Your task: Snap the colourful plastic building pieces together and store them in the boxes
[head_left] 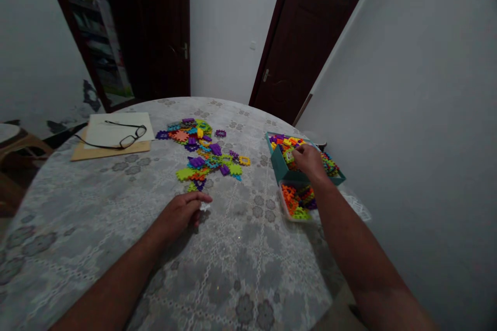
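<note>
My left hand [185, 210] rests on the table, index finger stretched forward and the other fingers loosely bent. By its fingertips is a small whitish patch [205, 207]; whether it is a loose piece or tablecloth pattern is unclear. A pile of toothed plastic building pieces [212, 161] in purple, lime, blue and orange lies just beyond this hand. Over at the right, my right hand [309, 160] reaches into a teal box [282, 164] full of colourful pieces. Its fingers are pinched at a yellow-green building piece [289, 156], partly covered by the hand.
A clear plastic tub [285, 206] with orange, green and purple pieces stands before the box, partly behind my right forearm. Eyeglasses [128, 140] lie on papers [97, 121] at the left. The round table [240, 274] has a patterned cloth; a wall [423, 114] rises on the right.
</note>
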The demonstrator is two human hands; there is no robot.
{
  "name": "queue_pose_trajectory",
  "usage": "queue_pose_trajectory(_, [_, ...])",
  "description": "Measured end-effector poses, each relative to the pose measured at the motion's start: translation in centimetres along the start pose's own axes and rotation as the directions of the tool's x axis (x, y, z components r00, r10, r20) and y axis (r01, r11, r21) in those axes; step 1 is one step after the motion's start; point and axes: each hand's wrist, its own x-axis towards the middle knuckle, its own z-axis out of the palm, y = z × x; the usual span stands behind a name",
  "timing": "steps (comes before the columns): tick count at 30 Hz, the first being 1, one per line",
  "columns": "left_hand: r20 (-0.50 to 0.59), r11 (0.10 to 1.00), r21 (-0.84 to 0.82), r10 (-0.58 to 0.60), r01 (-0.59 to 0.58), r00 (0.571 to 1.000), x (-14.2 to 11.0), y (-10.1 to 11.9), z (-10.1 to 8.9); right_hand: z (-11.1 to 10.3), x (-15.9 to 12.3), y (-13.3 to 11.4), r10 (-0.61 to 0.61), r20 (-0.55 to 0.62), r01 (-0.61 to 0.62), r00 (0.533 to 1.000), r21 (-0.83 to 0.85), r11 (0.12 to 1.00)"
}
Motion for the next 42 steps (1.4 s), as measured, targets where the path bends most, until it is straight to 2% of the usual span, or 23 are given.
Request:
queue_pose_trajectory(11, [0.034,0.998,0.065,0.01,-0.013,0.999,-0.3,0.2,0.1,1.7,0.0,-0.7,-0.003,0.06,0.011,0.998,-0.13,0.991])
queue_pose_trajectory(14, [0.019,0.995,0.094,0.027,-0.028,0.999,-0.6,0.6,0.2,2.0,-0.1,-1.0,-0.017,0.045,0.023,0.999,-0.146,0.989])
queue_pose_trajectory(19, [-0.021,0.997,0.024,0.074,-0.073,0.997,-0.7,0.9,0.4,2.4,-0.3,-1.0,-0.033,0.011,0.035,0.999,-0.154,0.987])
queue_pose_trajectory(24, [-0.017,0.994,0.073,0.078,-0.076,0.997,-0.8,1.0,0.5,2.3,-1.5,-0.5,-0.124,-0.116,0.113,0.986,-0.098,0.989])
queue_pose_trajectory(27, [0.007,0.992,0.093,0.084,-0.084,0.996,-0.9,1.1,0.7,1.2,-3.8,-1.2,-0.235,-0.193,0.239,0.953,-0.004,0.971])
queue_pose_trajectory(29, [0.011,0.994,0.076,0.074,-0.075,0.997,-1.0,1.2,0.8,0.4,-6.3,-2.7,-0.306,-0.187,0.331,0.933,0.118,0.936])
queue_pose_trajectory(32, [0.015,0.994,0.075,0.076,-0.077,0.997,-1.0,1.1,0.9,0.1,-11.3,-6.0,-0.419,-0.016,0.397,0.908,0.359,0.845])
queue_pose_trajectory(34, [0.024,0.992,0.074,0.101,-0.102,0.995,-1.0,1.0,0.9,1.0,-14.8,-8.4,-0.487,0.127,0.364,0.864,0.509,0.78])
queue_pose_trajectory(37, [0.057,0.991,0.038,0.125,-0.127,0.991,-1.1,0.9,0.9,3.6,-18.9,-11.4,-0.572,0.205,0.333,0.794,0.64,0.693])
queue_pose_trajectory(40, [0.1,0.993,0.038,0.111,-0.115,0.989,-1.2,1.2,1.0,5.7,-20.8,-12.9,-0.637,0.221,0.355,0.738,0.676,0.646])
queue_pose_trajectory(42, [0.124,0.994,0.062,0.077,-0.085,0.989,-1.1,1.5,1.0,6.1,-21.0,-13.2,-0.648,0.243,0.363,0.722,0.664,0.653])
